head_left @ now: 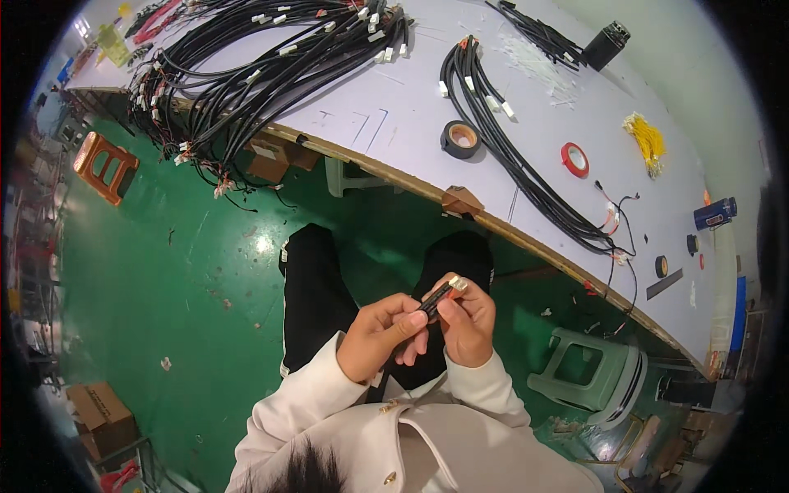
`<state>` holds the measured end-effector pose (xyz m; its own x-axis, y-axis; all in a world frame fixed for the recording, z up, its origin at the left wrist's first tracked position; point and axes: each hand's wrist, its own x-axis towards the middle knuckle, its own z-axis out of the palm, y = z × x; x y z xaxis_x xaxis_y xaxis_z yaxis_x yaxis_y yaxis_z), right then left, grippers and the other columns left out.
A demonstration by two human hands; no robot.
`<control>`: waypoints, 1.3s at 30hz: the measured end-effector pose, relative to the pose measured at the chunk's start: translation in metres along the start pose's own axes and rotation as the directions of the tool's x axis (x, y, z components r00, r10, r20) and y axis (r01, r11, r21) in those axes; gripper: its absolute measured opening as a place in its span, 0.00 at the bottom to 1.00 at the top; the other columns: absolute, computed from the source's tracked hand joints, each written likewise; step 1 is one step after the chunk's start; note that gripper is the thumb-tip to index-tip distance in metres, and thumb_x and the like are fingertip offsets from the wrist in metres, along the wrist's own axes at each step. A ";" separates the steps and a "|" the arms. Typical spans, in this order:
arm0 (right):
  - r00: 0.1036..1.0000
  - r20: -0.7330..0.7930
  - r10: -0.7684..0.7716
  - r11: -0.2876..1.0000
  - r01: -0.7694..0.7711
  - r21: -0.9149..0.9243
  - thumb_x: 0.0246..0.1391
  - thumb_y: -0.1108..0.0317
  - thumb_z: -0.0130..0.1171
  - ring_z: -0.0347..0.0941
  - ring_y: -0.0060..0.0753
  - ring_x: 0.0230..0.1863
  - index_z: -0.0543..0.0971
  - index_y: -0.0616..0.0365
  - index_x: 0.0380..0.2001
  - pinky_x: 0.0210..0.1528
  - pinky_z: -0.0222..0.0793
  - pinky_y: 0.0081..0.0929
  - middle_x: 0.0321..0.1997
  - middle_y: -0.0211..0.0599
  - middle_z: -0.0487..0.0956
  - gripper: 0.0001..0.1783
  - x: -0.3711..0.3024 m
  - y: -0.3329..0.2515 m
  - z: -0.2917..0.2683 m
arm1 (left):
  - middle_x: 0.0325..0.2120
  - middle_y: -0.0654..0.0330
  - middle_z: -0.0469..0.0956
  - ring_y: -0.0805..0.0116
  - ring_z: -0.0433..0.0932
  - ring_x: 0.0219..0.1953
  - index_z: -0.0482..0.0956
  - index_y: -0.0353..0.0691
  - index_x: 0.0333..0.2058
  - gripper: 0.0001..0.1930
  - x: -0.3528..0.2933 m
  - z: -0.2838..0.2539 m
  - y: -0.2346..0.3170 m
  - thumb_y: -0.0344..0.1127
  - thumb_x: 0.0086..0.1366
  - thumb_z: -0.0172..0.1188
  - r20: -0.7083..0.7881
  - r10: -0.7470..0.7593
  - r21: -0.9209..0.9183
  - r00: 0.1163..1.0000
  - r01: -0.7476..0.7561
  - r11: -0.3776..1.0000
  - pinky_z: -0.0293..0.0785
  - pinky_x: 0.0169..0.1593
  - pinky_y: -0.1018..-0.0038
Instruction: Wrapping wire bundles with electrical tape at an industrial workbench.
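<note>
Both hands raised over lap: left hand point(380, 335), right hand point(468, 322) pinching small black connector point(438, 297) together.

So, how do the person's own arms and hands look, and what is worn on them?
Both arms wear long cream-white sleeves with ribbed cuffs that end at the wrists. The left hand and the right hand are bare: no gloves are worn, and no rings or watch can be seen.

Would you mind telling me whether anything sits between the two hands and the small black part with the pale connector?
Nothing visible does. The left hand and right hand both hold the black part directly above the lap, well apart from the table.
</note>
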<state>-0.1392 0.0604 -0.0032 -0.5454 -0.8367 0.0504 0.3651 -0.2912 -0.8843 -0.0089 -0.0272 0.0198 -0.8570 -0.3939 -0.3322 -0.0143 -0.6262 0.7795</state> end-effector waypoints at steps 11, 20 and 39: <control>0.985 0.113 0.128 0.981 -0.143 0.130 0.49 0.65 0.64 0.75 0.31 0.37 0.76 0.66 0.37 0.40 0.73 0.27 0.38 0.40 0.76 0.16 0.001 0.001 -0.011 | 0.17 0.60 0.74 0.77 0.69 0.15 0.71 0.36 0.34 0.12 -0.001 -0.002 0.002 0.40 0.65 0.52 0.006 -0.003 -0.084 1.000 0.004 0.996 0.59 0.18 0.84; 0.988 0.130 0.087 0.974 -0.057 -0.220 0.50 0.67 0.61 0.72 0.24 0.36 0.74 0.68 0.37 0.41 0.66 0.20 0.34 0.36 0.73 0.16 0.003 -0.015 -0.004 | 0.19 0.61 0.75 0.76 0.72 0.18 0.71 0.36 0.33 0.11 -0.004 -0.004 -0.002 0.40 0.66 0.51 0.013 0.038 0.045 0.999 -0.039 0.998 0.64 0.22 0.83; 0.997 -0.078 0.022 0.958 -0.043 -0.282 0.57 0.70 0.53 0.71 0.18 0.23 0.78 0.67 0.37 0.27 0.68 0.14 0.34 0.42 0.80 0.11 0.001 -0.021 0.003 | 0.25 0.59 0.77 0.75 0.75 0.24 0.74 0.33 0.45 0.13 0.001 0.002 -0.005 0.32 0.65 0.50 -0.003 0.259 0.444 0.966 -0.231 0.866 0.72 0.29 0.81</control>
<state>-0.1455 0.0643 0.0169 -0.5947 -0.8039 -0.0055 0.1608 -0.1123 -0.9806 -0.0105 -0.0229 0.0165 -0.8297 -0.5449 -0.1208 -0.0433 -0.1529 0.9873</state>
